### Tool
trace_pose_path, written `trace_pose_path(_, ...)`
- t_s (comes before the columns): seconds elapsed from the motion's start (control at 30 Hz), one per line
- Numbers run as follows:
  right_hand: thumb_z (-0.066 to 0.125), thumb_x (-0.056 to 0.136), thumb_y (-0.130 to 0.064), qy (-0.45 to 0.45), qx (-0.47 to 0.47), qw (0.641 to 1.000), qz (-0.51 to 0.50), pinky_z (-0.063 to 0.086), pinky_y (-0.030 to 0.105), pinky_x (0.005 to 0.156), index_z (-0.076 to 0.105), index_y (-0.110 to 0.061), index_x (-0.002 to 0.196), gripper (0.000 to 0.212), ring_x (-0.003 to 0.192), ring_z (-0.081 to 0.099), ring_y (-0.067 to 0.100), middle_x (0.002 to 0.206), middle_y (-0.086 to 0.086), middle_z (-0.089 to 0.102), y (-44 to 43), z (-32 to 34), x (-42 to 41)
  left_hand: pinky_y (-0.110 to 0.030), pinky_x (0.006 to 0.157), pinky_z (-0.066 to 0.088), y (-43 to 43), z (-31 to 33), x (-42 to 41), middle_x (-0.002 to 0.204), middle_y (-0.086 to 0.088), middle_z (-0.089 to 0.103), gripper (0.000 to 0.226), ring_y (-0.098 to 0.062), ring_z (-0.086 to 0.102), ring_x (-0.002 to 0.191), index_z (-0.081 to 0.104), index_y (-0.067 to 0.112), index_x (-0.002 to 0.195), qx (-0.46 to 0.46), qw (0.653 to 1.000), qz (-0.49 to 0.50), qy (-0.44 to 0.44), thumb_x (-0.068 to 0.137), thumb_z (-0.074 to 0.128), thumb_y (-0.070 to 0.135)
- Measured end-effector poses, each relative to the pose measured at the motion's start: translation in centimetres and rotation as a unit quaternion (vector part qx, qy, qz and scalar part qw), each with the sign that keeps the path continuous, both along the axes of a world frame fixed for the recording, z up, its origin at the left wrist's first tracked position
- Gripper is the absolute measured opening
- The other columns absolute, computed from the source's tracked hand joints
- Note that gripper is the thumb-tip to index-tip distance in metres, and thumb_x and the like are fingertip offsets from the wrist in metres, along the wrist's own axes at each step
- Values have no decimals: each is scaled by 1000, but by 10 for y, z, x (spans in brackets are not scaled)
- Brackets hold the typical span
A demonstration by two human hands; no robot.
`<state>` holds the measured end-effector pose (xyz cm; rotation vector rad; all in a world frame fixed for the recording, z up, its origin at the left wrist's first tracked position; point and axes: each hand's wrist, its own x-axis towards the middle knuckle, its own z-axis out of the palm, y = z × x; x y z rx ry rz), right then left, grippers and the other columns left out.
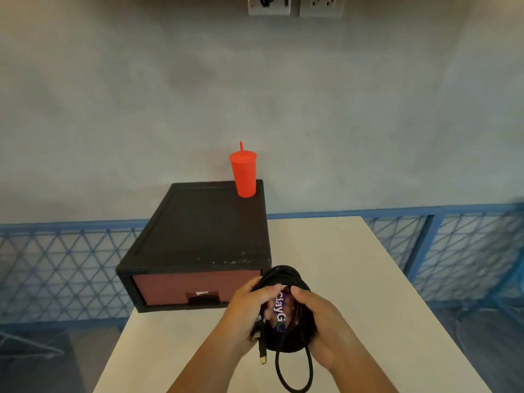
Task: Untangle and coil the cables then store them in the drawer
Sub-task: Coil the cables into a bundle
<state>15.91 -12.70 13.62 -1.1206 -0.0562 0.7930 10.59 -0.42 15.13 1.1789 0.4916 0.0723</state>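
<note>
Coiling looks nearly done. Both hands hold the black cable [284, 272] bundle upright above the white table [340, 259], at six o'clock in view. The left hand [249, 310] curls its fingers round the coil's left side, and the right hand [321, 329] wraps the right side, thumb on top. A purple strap [280, 307] shows through the middle. One loop [295, 375] and a plug [262, 358] hang loose below. Next, I judge: tuck in that loop, fasten the strap, then free a hand for the closed drawer [195, 285] at ten o'clock.

Wall sockets [295, 5] cut by top edge; purple label [280, 309] (lettering partly readable) half hidden inside cable coil [286, 275].
</note>
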Motion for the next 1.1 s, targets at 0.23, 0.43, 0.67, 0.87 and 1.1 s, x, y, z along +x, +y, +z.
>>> trace_pose_path(0.23, 58, 89, -26, 19, -146, 983, -108, 52, 38, 75, 63, -6, 106, 26, 91, 60, 26, 94, 12, 64, -18, -68, -2, -25, 64, 47, -31, -85, 10, 96, -2, 61, 32, -14, 58, 78, 54, 23, 112, 120, 989, -5, 90, 83, 65, 16)
trace_pose_path(0.43, 59, 89, -25, 56, -219, 964, -140, 48, 29, 62, 64, -4, 105, 27, 75, 59, 21, 79, 7, 64, -34, -118, 3, -31, 100, 45, -61, -147, 8, 129, 4, 39, 105, -14, 42, 125, 19, 34, 142, 292, 939, -145, 111, 57, 79, 38)
trace_pose_path(0.67, 57, 89, -36, 36, -341, 934, -101, 53, 39, 86, 65, -12, 99, 28, 93, 63, 26, 96, 7, 69, -35, -160, 19, -26, 104, 33, -66, -174, 18, 140, 0, 25, 112, -19, 29, 127, -10, 25, 148, 431, 857, -233, 159, 71, 66, 55)
trace_pose_path(0.87, 46, 89, -47, -109, -521, 846, -7, 44, 26, 65, 61, -15, 103, 38, 86, 58, 18, 94, 2, 63, -28, -165, 44, -27, 102, 31, -67, -186, 33, 140, 1, 27, 109, -18, 30, 121, -3, 21, 149, 515, 801, -234, 196, 66, 45, 73)
trace_pose_path(1.1, 30, 95, -49, -299, -633, 712, 57, 35, 35, 101, 32, -27, 135, 46, 123, 38, 21, 135, -1, 38, -34, -176, 49, -33, 113, 23, -71, -194, 40, 151, 3, 18, 113, -21, 18, 139, 1, 20, 149, 591, 745, -228, 209, 61, 41, 80)
